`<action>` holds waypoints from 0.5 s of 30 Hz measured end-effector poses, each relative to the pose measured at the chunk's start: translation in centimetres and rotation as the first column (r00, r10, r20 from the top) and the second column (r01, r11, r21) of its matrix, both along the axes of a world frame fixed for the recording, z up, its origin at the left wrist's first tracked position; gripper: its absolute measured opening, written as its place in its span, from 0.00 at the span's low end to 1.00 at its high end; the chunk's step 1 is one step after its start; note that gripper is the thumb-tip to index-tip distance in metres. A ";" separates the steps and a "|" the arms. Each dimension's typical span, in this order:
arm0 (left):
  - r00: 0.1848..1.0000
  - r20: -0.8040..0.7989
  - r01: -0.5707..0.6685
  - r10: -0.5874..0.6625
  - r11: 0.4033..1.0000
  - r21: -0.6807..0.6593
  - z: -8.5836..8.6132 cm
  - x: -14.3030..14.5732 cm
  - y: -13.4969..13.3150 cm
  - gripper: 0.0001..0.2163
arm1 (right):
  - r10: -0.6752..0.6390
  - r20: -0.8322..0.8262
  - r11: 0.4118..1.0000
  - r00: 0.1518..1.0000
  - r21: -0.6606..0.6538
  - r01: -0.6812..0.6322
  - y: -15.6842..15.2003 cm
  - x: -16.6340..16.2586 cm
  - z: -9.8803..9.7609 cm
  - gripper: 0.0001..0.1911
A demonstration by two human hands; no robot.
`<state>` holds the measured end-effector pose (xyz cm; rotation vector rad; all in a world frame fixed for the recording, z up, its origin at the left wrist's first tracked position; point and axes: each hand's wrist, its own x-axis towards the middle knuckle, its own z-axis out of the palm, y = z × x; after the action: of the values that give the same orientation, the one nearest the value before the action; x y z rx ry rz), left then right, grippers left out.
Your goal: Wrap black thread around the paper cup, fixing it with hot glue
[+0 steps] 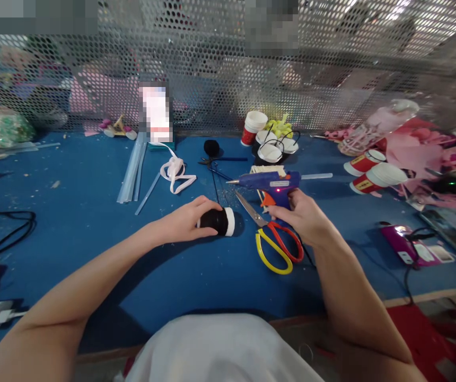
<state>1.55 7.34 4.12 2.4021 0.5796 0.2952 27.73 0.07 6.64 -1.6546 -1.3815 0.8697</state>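
My left hand [186,218] is closed round a black cup with a white rim [220,221], which lies on its side on the blue table [93,212]. My right hand [300,215] grips the handle of a blue glue gun [271,183]. The gun's nozzle points left, above the cup, and a red light glows on its body. A clear glue stick juts out of its back. Scissors with red and yellow handles [276,241] lie on the table just below my right hand.
Clear glue sticks [132,170] and a white ribbon [176,174] lie at the back left. Red and white paper cups [367,178], a cup stack [253,127] and pink cut-outs [414,148] sit at the right. A perforated metal screen [212,69] closes the far edge. Cables lie at both sides.
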 end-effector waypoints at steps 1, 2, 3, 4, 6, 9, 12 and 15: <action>1.000 0.002 -0.003 0.003 1.000 0.004 0.1 0.0 0.0 0.20 | 0.045 -0.039 0.999 0.998 -0.016 -0.045 -0.2 -0.6 0.2 0.13; 1.000 0.001 -0.006 0.006 1.000 0.007 0.1 0.0 0.0 0.19 | 0.083 -0.079 0.996 0.993 -0.028 -0.085 -0.4 -1.1 0.4 0.12; 1.000 -0.002 -0.011 0.011 1.000 0.008 0.1 -0.1 -0.1 0.19 | 0.110 -0.115 0.993 0.987 -0.035 -0.114 -0.5 -1.6 0.5 0.12; 1.000 -0.006 -0.017 0.017 1.000 0.009 0.1 -0.1 -0.1 0.20 | 0.123 -0.140 0.991 0.982 -0.035 -0.129 -0.6 -2.0 0.5 0.12; 1.000 -0.007 -0.019 0.019 1.000 0.011 0.1 -0.1 -0.1 0.22 | 0.125 -0.159 0.991 0.979 -0.029 -0.131 -0.7 -2.4 0.3 0.11; 1.000 -0.014 0.013 -0.012 0.999 0.033 0.1 -0.1 -0.1 0.26 | 0.122 -0.173 0.991 0.977 -0.030 -0.129 -0.9 -2.2 0.0 0.10; 0.998 -0.057 0.045 -0.042 0.997 0.057 0.1 -0.1 -0.1 0.26 | 0.110 -0.177 0.992 0.978 -0.045 -0.119 -1.3 -1.9 0.0 0.10; 0.995 -0.091 0.059 -0.052 0.995 0.077 0.2 -0.2 -0.2 0.25 | 0.095 -0.162 0.992 0.982 -0.070 -0.108 -1.5 -1.8 0.2 0.11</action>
<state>1.38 7.14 4.35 2.5141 0.5490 0.1916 25.89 -1.46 6.79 -1.5473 -1.3453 1.1035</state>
